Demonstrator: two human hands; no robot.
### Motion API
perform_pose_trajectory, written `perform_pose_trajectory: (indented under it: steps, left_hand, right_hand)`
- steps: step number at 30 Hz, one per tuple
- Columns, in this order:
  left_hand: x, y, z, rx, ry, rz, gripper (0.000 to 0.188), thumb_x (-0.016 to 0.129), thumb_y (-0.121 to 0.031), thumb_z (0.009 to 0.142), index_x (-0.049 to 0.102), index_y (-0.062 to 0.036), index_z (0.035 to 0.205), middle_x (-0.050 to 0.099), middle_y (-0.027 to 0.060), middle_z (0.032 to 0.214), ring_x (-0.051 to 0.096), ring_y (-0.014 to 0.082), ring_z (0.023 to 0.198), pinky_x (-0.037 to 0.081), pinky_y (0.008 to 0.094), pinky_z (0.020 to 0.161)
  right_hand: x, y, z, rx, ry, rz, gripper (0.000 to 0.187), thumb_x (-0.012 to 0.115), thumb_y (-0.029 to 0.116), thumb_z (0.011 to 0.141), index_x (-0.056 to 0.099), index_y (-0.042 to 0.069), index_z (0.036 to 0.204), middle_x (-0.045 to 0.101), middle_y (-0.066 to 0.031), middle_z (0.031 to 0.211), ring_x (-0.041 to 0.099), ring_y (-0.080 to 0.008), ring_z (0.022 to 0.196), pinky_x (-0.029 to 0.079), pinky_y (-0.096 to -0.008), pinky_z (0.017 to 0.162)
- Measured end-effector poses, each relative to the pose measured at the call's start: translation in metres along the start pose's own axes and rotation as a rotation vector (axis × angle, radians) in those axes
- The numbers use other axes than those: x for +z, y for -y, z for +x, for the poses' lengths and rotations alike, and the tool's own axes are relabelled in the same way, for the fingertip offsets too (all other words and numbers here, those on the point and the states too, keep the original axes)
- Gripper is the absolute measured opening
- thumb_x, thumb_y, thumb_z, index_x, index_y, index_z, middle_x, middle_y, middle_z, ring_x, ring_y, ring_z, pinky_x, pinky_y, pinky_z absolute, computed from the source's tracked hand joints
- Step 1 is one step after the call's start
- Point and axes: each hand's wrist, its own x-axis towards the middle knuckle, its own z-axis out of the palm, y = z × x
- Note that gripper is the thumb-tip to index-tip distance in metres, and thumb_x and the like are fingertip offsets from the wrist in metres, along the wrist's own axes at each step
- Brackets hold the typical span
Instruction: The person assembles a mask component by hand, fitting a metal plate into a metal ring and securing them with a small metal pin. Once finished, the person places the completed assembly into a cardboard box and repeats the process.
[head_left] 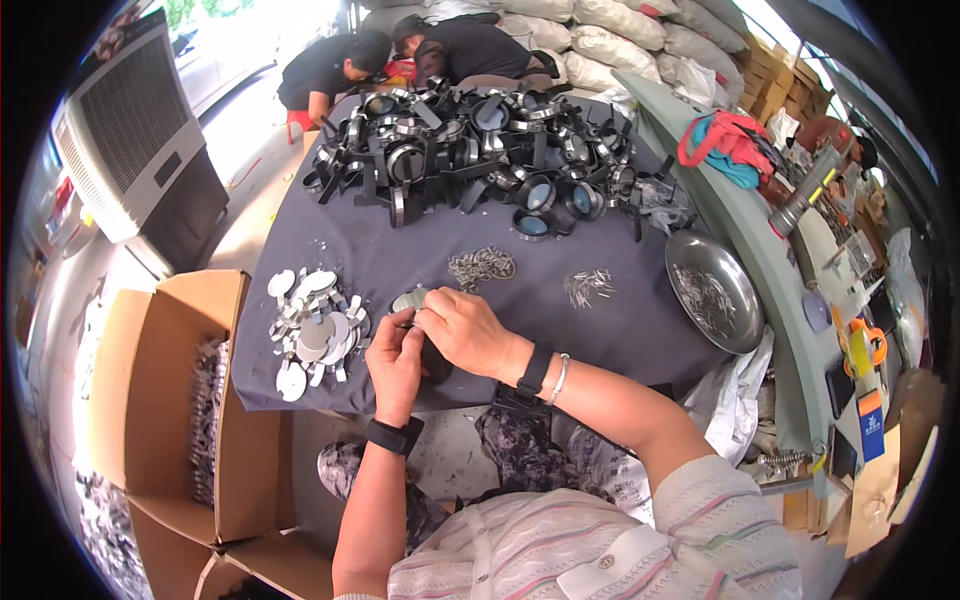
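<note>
Near the front of the cloth-covered table, my left hand and my right hand meet in a close pinch. Between and beyond the fingers shows a round grey metal disc; its lower part is covered by my fingers. A dark piece shows under my right hand, too hidden to name. To the left lies a heap of silvery discs with tabs. Just past my hands is a small pile of metal rings or links. Farther right are loose thin metal pins, with more in a steel bowl.
A large heap of black and silver round clamp-like parts covers the table's far side. Open cardboard boxes stand at the left, behind them an air cooler. A cluttered green bench runs along the right. Two people bend down beyond the table.
</note>
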Motion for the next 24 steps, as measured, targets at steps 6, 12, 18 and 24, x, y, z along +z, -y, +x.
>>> perform_pose_trajectory:
  steps: [6, 12, 18, 24]
  left_hand:
    - [0.004, 0.0, 0.003, -0.05, -0.079, 0.008, 0.015, 0.055, -0.002, 0.088, 0.06, -0.003, 0.102, 0.053, -0.0027, 0.064, 0.042, 0.0021, 0.046, 0.034, 0.0198, 0.037]
    - [0.006, -0.003, 0.003, -0.064, -0.113, 0.015, 0.014, 0.054, -0.003, 0.088, 0.059, -0.0044, 0.1, 0.052, -0.0026, 0.062, 0.041, 0.0024, 0.044, 0.033, 0.02, 0.034]
    - [0.003, -0.001, 0.004, -0.057, -0.101, 0.04, 0.013, 0.054, -0.003, 0.088, 0.059, -0.0041, 0.101, 0.052, -0.0028, 0.063, 0.041, 0.0021, 0.044, 0.034, 0.0195, 0.035]
    - [0.003, -0.001, 0.005, -0.015, -0.057, 0.005, 0.012, 0.053, -0.004, 0.09, 0.057, -0.004, 0.101, 0.05, -0.0033, 0.06, 0.039, 0.0025, 0.041, 0.034, 0.0198, 0.035]
  right_hand:
    - [-0.011, -0.003, -0.01, 0.159, 0.027, 0.09, 0.008, 0.061, 0.009, 0.079, 0.056, 0.004, 0.083, 0.053, -0.0078, 0.08, 0.059, -0.0273, 0.072, 0.049, -0.0363, 0.059]
    - [-0.079, -0.04, -0.061, 0.519, 0.003, 0.0, 0.005, 0.059, 0.01, 0.082, 0.058, 0.005, 0.083, 0.059, -0.0125, 0.08, 0.059, -0.0351, 0.072, 0.049, -0.0438, 0.062]
    - [-0.126, -0.071, -0.099, 0.8, 0.395, -0.356, 0.009, 0.054, 0.002, 0.077, 0.063, 0.003, 0.08, 0.066, -0.0174, 0.085, 0.064, -0.0373, 0.078, 0.053, -0.0441, 0.069]
    - [-0.104, -0.087, -0.114, 0.674, 0.443, -0.535, 0.009, 0.058, 0.002, 0.073, 0.066, 0.001, 0.077, 0.066, -0.0182, 0.082, 0.067, -0.0319, 0.078, 0.055, -0.0401, 0.067]
